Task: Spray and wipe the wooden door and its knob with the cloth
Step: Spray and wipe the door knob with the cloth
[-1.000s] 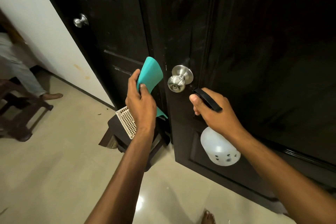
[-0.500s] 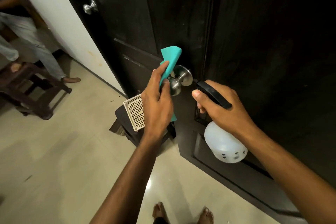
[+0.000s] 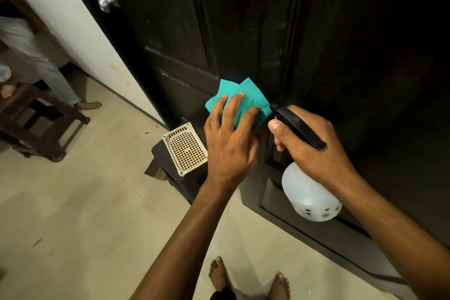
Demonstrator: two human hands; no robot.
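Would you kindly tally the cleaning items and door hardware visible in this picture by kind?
Cloths: 1, the teal cloth under the left hand.
Spray bottles: 1, the white spray bottle in the right hand.
Visible door knobs: 1, the silver knob on the far door.
White perforated baskets: 1, the basket.
Total: 4

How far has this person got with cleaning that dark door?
In hand: the left hand presses the folded teal cloth where the near knob sits, hiding it. The right hand grips the white spray bottle, not aimed at the dark wooden door. Whether the panels have been wiped cannot be told.
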